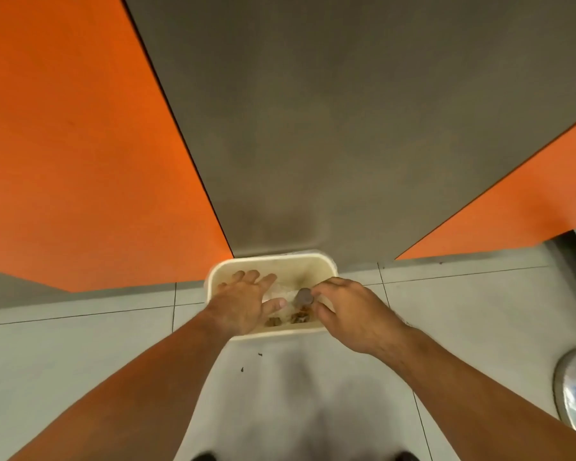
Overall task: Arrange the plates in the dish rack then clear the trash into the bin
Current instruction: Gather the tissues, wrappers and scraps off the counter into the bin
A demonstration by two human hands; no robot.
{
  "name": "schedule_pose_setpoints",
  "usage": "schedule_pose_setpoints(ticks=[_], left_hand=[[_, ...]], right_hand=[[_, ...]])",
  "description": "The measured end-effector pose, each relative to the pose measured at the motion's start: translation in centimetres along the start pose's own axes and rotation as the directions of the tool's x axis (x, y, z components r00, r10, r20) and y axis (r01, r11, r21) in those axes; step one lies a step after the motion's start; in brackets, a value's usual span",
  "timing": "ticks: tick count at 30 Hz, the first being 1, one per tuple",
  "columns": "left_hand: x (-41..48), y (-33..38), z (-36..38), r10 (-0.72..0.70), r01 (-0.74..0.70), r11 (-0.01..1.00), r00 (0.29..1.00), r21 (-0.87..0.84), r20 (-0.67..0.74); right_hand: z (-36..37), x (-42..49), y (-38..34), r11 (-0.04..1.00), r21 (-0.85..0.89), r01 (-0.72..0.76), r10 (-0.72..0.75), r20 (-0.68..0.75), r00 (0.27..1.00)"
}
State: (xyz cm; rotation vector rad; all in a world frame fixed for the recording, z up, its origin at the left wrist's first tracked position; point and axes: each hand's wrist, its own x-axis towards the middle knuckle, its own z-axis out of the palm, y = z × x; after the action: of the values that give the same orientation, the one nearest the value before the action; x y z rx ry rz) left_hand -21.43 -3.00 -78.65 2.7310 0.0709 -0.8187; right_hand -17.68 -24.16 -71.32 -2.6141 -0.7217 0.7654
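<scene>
Hovering over the middle of the bin (273, 260) is looking wise — left hand (243, 299) is spreading empty, right hand (350, 314) is curling at grey-capped trash (304, 297), hold unclear.

I stand in what looks like a kitchen or canteen corner: pale floor tiles (463, 311) underfoot, glossy orange panels (64, 144) flanking a grey panel (313, 111), and a small cream bin (280, 261) of food scraps (298, 317) against it.
</scene>
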Motion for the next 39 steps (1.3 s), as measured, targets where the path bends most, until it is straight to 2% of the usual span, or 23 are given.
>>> schedule_pose_setpoints(ticks=[6,11,18,25,28,33,39], left_hand=[[-8.4,3.6,-9.2,0.123,-0.149,0.986,0.956,-0.077,-0.268],[-18.4,9.9,-20.2,0.203,-0.285,0.951,0.866,-0.117,-0.458],[-29.8,22.4,-35.7,0.400,-0.442,0.896,0.755,0.048,-0.520],[-33.6,33.0,-46.9,0.450,-0.487,0.865,0.652,0.118,-0.610],[-33.9,35.7,-49.0,0.417,-0.485,0.870,0.619,0.094,-0.665],[-33.2,38.6,-50.9,0.394,-0.449,0.886,0.603,0.113,-0.694],[-30.5,40.5,-53.9,0.410,-0.411,0.893,0.577,0.183,-0.706]], right_hand=[[-7.5,-4.7,-2.6,0.999,0.029,-0.021,0.023,-0.071,0.997],[-17.7,-11.6,-5.2,0.995,0.102,0.001,0.016,-0.167,0.986],[-35.2,-22.3,-7.8,0.994,0.095,0.060,-0.028,-0.303,0.953],[-49.1,-30.2,-7.6,0.989,0.009,0.146,-0.129,-0.416,0.900],[-53.0,-32.4,-6.4,0.990,-0.005,0.143,-0.128,-0.471,0.873],[-56.7,-34.0,-4.0,0.992,-0.033,0.120,-0.119,-0.531,0.839],[-60.2,-32.2,-2.2,0.995,-0.052,0.084,-0.099,-0.523,0.846]])
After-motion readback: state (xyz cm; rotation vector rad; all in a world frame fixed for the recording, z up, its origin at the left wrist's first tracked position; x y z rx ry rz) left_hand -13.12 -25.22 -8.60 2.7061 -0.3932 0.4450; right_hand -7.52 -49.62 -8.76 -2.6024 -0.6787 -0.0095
